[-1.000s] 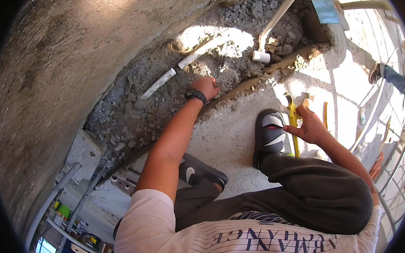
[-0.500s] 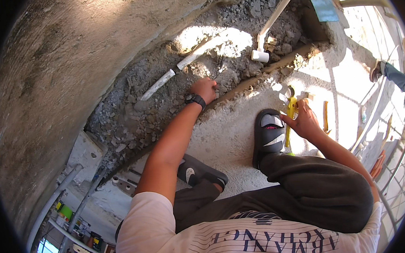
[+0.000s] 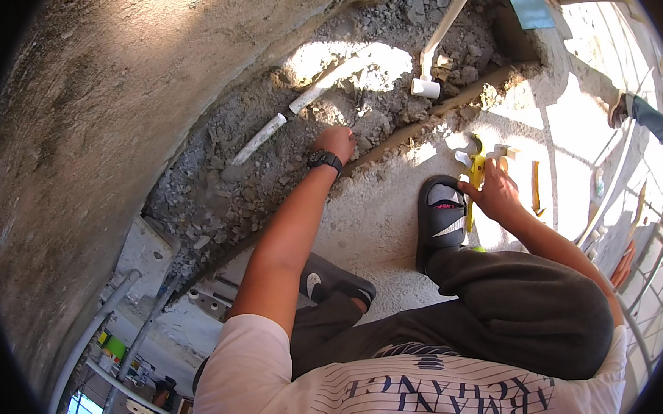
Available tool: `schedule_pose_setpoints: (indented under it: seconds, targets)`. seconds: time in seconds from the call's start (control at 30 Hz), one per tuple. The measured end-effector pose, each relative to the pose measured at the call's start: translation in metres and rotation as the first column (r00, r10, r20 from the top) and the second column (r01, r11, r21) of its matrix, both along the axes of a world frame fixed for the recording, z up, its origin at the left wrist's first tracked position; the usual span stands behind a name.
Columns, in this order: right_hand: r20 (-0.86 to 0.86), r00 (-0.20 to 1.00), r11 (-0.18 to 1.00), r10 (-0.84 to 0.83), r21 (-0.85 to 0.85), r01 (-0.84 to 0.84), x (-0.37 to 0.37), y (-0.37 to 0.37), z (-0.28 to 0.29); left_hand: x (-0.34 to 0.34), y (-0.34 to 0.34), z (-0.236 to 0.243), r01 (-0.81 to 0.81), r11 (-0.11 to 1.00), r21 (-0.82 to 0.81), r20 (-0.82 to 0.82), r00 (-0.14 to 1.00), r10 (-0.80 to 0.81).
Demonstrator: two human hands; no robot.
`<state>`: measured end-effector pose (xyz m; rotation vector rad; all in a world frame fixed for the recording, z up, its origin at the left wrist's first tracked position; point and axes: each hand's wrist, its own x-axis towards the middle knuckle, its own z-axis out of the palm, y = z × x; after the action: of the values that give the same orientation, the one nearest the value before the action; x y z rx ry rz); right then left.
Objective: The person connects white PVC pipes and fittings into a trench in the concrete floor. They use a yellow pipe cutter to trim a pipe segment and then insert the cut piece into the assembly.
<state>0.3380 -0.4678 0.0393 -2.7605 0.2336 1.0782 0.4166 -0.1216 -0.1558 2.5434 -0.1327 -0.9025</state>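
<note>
My left hand (image 3: 335, 143), with a black watch on its wrist, rests at the loose soil and rubble (image 3: 224, 187) of a narrow trench. Its fingers are curled, and whatever they may hold is hidden. Just beyond it lie a short white pipe piece (image 3: 259, 138) and a longer dirty white pipe (image 3: 328, 83), nearly end to end. On the right, beside my sandalled foot (image 3: 443, 219), my right hand (image 3: 498, 194) grips a yellow pipe cutter (image 3: 476, 169) between thumb and fingers. The cutter's hooked head points away from me, over the concrete.
A white pipe with an elbow fitting (image 3: 426, 87) rises from the trench. A rough wall (image 3: 98, 122) bounds the left. A yellow-brown strip (image 3: 535, 187) lies right of my hand. Metal bars (image 3: 89, 336) stand at lower left. Another person's leg (image 3: 649, 123) shows at far right.
The yellow pipe cutter has turned slightly in my right hand, its hooked head shifting a little outward. My left hand stays at nearly the same spot in the trench.
</note>
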Motion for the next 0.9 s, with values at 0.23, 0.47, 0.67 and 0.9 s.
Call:
schedule_pose_setpoints:
  seconds: [0.23,0.47,0.67,0.9]
  targets:
    - [0.092,0.995,0.999,0.035,-0.007,-0.035,-0.003,-0.007,0.003,-0.014,0.003,-0.008,0.052,0.999,0.000,0.168,0.984,-0.051]
    - [0.078,0.994,0.997,0.073,-0.023,-0.072,-0.005,-0.016,-0.011,-0.003,0.000,0.002,0.162,0.987,-0.008,0.163,0.974,-0.158]
    - [-0.016,0.997,0.997,0.069,-0.035,-0.069,0.012,-0.006,0.007,-0.003,0.002,-0.014,0.190,0.982,0.019,0.130,0.973,-0.191]
    - [-0.025,0.997,0.995,0.078,-0.054,-0.079,0.024,-0.003,0.017,0.002,-0.004,0.004,0.140,0.989,0.039,0.034,0.989,-0.141]
